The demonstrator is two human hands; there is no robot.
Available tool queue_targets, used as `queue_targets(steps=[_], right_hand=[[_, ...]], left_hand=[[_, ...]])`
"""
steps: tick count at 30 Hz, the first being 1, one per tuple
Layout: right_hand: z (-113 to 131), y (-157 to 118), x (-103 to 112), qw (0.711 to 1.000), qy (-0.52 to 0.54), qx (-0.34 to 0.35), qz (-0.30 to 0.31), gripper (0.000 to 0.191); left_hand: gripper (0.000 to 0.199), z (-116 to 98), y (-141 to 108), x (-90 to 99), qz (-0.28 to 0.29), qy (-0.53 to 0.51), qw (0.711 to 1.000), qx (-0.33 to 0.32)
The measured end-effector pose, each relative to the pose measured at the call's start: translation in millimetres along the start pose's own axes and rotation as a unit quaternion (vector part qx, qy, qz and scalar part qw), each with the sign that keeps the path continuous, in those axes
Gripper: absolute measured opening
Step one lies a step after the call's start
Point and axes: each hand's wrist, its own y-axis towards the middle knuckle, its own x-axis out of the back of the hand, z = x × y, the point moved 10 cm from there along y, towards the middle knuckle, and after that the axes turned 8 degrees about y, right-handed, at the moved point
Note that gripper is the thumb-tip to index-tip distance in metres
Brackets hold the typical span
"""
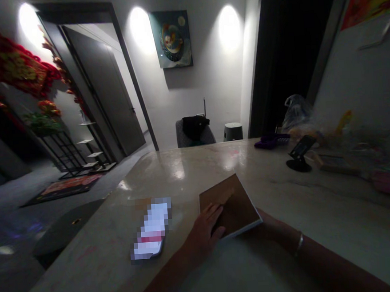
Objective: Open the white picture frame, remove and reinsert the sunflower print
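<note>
A flat, square-cornered, book-like thing (241, 205) with a brown face and thin white edges is tilted above the near middle of the table; whether it is a book or a shallow box I cannot tell. My left hand (208, 227) lies on its brown face, fingers stretched out and thumb apart. From the right, my right hand (265, 225) reaches behind and under its right corner, supporting it, with the fingers hidden. A bracelet circles the right wrist. To the left of my left hand lies a phone (152, 229) with a lit, blurred-out screen.
The pale marble-look table (183, 171) bears a black phone stand (300, 154) and a purple item (271, 140) towards the back right. Clutter and a clear plastic bag (296, 112) line the right side. A chair (196, 132) stands beyond the far edge, a dark stool (67, 230) at left.
</note>
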Motion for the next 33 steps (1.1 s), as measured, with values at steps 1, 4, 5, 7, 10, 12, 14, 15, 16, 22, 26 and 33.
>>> queue_targets(steps=[1,4,5,7,10,12,14,15,16,22,26,33], right_hand=[[-5,1,-2,0.998,0.058,-0.034,0.012,0.037],[-13,3,7,0.981,0.162,-0.105,-0.008,0.031],[-14,4,15,0.979,0.167,-0.111,-0.030,0.029],[-17,6,30,0.979,0.156,-0.111,-0.068,0.029],[-18,7,57,0.983,0.051,-0.085,-0.152,0.030],[-14,7,69,0.975,-0.068,-0.061,-0.201,0.031],[-9,8,71,0.962,-0.169,-0.041,-0.212,0.034],[-7,9,70,0.956,-0.202,-0.035,-0.209,0.035],[-6,9,69,0.951,-0.227,-0.031,-0.206,0.035],[18,0,55,0.905,-0.376,0.071,-0.186,0.032],[29,-7,36,0.868,-0.449,0.149,-0.150,0.031],[16,-6,16,0.890,-0.432,0.138,-0.051,0.042]], left_hand=[[0.050,6,1,-0.9,0.001,0.021,1.000,0.004],[0.049,19,2,-0.7,0.004,0.057,0.998,0.013],[0.048,22,2,-0.3,0.007,0.065,0.998,0.016],[0.047,24,1,0.6,0.012,0.075,0.997,0.020],[0.046,24,1,1.7,0.015,0.079,0.997,0.018],[0.045,25,1,2.0,0.018,0.082,0.996,0.018],[0.045,26,2,2.1,0.021,0.087,0.996,0.017],[0.045,26,2,2.4,0.021,0.088,0.996,0.016],[0.045,26,1,3.0,0.020,0.086,0.996,0.015],[0.043,21,0,5.4,0.012,0.070,0.997,0.012],[0.037,26,1,13.5,-0.022,0.058,0.997,0.033],[0.032,72,-3,38.2,-0.159,-0.006,0.972,0.175]])
